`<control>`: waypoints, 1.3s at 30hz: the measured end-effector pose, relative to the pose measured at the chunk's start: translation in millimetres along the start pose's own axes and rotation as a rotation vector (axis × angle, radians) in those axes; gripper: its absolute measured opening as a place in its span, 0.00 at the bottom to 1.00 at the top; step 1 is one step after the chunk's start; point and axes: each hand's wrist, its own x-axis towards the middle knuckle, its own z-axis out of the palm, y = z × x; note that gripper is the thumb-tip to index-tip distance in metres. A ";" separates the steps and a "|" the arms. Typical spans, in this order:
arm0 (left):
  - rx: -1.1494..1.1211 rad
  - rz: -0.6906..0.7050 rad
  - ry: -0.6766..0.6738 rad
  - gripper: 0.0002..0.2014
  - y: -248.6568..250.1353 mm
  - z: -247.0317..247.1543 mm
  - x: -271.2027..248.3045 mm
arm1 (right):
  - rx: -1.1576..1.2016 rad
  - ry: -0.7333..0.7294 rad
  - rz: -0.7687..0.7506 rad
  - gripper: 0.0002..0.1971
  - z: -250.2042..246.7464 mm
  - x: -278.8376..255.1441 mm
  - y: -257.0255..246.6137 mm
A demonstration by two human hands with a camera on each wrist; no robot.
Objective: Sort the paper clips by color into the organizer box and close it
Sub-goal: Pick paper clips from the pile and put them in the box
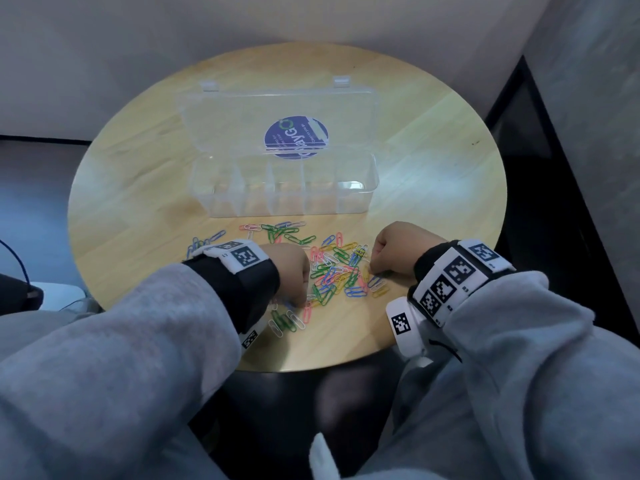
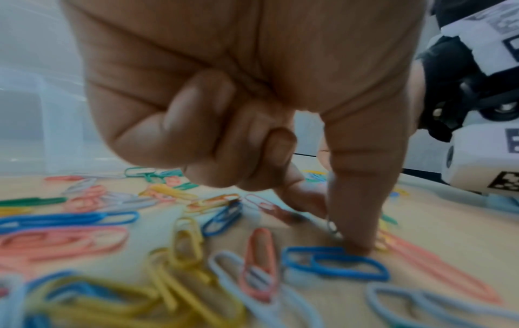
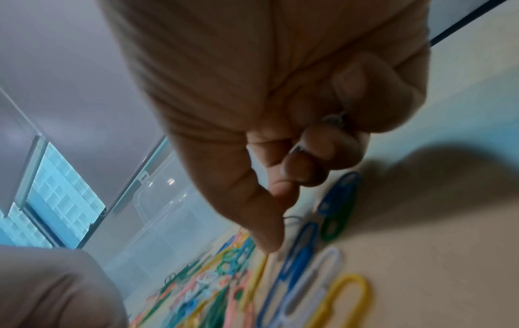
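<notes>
A clear organizer box point(image 1: 287, 206) stands open on the round wooden table point(image 1: 433, 168), its lid point(image 1: 242, 112) laid back and its compartments bare. Mixed-colour paper clips point(image 1: 339, 271) lie scattered in front of it. My left hand point(image 1: 294, 271) is down on the pile's left side. Its thumb and forefinger point(image 2: 331, 222) pinch a pale clip point(image 2: 332, 228) beside a blue clip point(image 2: 337, 264). My right hand point(image 1: 388, 251) is at the pile's right edge. Its curled fingers point(image 3: 323, 155) hold a white clip point(image 3: 334, 119), and its thumb tip point(image 3: 269, 244) touches the table.
A round blue sticker point(image 1: 296, 138) shows through the lid. A dark object with a cable point(image 1: 20, 292) lies off the table to the left. A dark cabinet edge point(image 1: 554, 168) runs along the right. More clips point(image 1: 287, 322) lie near the table's front edge.
</notes>
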 end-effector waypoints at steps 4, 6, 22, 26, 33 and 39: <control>-0.174 0.054 0.015 0.11 -11.1 -11.7 -3.1 | 0.159 -0.036 -0.006 0.07 -14.9 -7.9 1.5; -0.336 0.093 0.025 0.14 -17.9 -20.0 -4.5 | 0.214 -0.051 -0.029 0.09 -20.5 -9.7 2.0; -1.351 0.117 -0.065 0.16 -18.3 -42.6 -5.1 | 1.221 -0.102 -0.057 0.15 -29.5 -15.6 -4.0; -1.123 0.070 -0.005 0.11 -4.8 -39.8 -0.3 | 1.119 -0.076 0.029 0.13 -26.7 -9.9 -4.7; 0.021 0.196 0.195 0.09 11.6 -33.1 14.3 | 0.152 0.020 -0.099 0.03 -19.6 -7.6 0.1; 0.238 0.238 0.183 0.12 19.1 -31.4 30.0 | 0.153 0.006 -0.073 0.12 -19.4 3.4 -4.9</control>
